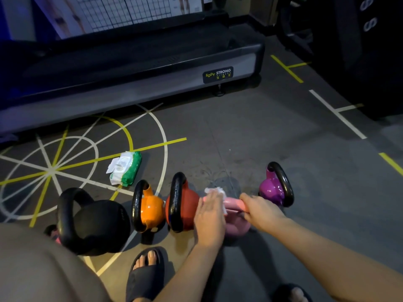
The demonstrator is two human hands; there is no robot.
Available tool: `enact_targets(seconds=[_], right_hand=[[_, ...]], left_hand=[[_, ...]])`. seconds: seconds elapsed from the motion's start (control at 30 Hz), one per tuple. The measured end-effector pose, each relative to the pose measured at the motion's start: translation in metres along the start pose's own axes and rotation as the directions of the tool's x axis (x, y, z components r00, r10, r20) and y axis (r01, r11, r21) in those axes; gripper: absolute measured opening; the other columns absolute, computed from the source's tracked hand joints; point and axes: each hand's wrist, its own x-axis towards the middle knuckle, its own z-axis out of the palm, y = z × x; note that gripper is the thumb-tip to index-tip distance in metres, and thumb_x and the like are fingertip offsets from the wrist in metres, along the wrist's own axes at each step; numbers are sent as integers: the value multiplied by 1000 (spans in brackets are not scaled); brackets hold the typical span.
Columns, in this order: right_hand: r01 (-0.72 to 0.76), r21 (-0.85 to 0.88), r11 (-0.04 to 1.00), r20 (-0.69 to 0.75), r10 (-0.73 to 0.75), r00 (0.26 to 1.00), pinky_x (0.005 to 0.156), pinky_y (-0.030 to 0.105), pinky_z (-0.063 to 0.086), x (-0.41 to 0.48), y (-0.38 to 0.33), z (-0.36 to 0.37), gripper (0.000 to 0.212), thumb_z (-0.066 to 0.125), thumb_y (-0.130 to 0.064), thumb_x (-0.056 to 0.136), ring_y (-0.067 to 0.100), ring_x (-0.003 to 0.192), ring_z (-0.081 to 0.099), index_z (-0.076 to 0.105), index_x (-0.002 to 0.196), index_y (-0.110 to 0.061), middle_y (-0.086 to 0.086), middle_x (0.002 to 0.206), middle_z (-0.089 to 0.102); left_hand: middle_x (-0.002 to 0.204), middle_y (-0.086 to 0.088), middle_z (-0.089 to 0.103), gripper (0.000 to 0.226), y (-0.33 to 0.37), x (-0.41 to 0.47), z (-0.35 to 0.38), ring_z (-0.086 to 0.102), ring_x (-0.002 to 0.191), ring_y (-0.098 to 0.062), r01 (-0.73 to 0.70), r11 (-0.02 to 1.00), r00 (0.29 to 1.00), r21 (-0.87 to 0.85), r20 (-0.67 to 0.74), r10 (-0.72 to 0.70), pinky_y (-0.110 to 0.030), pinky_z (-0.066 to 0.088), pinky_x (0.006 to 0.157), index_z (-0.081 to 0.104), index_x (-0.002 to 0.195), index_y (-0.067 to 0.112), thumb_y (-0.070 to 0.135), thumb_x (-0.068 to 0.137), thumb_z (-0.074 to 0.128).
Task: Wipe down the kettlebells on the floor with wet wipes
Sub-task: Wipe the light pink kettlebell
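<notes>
Several kettlebells stand in a row on the floor: black, orange, red, pink and purple. My left hand holds a white wet wipe against the left part of the pink kettlebell's handle; its thumb is hidden. My right hand grips the right end of that same pink handle. A green and white wet wipe pack lies on the floor behind the orange kettlebell, its flap open.
A treadmill base runs across the back. Dark equipment stands at the right. White and yellow lines mark the grey floor. My sandalled foot is in front of the orange kettlebell, and my knee fills the lower left.
</notes>
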Motion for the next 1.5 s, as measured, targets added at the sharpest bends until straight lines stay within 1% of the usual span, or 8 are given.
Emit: enact_targets(seconds=[0.13,0.3,0.53,0.73,0.93,1.17,1.3,1.5], right_hand=[[-14,-66,998,36,17,999,82,43,51,3,-3,-3,28,52,-21,94,36,106,65,46,120,-16,12,119,64],[-68,-136,988,35,73,997,84,41,51,-2,-9,-8,33,54,-20,92,37,108,66,52,125,-14,13,118,66],[-188,-159,969,28,195,980,83,36,52,-19,15,-13,35,63,-27,87,30,106,67,58,121,-19,7,116,67],[-214,-135,968,47,222,974,80,39,52,-14,20,-8,33,55,-15,90,34,104,68,52,123,-12,10,114,67],[-214,67,975,131,204,970,91,38,48,-4,22,-2,32,53,-9,90,33,111,63,48,122,-8,12,123,60],[-196,68,978,88,190,978,98,43,46,-3,28,8,35,54,-8,84,34,109,55,47,119,-10,11,122,54],[-177,74,981,63,172,983,95,44,46,-2,31,11,28,52,-10,87,36,105,57,48,115,-9,12,118,55],[-195,44,980,66,192,979,97,44,45,-1,27,9,32,56,-11,87,35,108,56,48,117,-10,11,120,54]], left_hand=[[120,4,73,40,-2,10,1,68,115,-13,-50,998,999,43,5,50,-42,51,102,72,114,24,18,85,45],[115,-10,72,32,-12,23,-16,66,109,-35,406,912,908,-56,133,-397,-41,47,91,59,133,27,24,107,39],[162,7,35,52,21,4,7,29,150,-11,101,978,982,-185,179,-67,-31,36,115,37,156,31,19,105,44],[114,-14,72,36,9,20,9,66,108,-38,412,908,892,-75,238,-385,-43,49,87,55,139,23,26,106,41],[114,-11,74,38,-5,-3,19,72,104,-26,268,911,962,-312,143,-234,-29,58,84,66,129,5,8,97,46],[103,-6,76,23,-20,8,49,70,101,-23,678,536,735,-503,471,-488,-22,48,80,73,105,16,4,98,55],[110,1,77,27,3,5,26,70,108,-13,512,255,777,-820,316,-544,-23,52,95,73,116,13,2,102,52],[105,0,77,29,-9,15,36,69,104,-19,490,735,871,-468,229,-435,-21,46,85,74,114,21,8,98,53]])
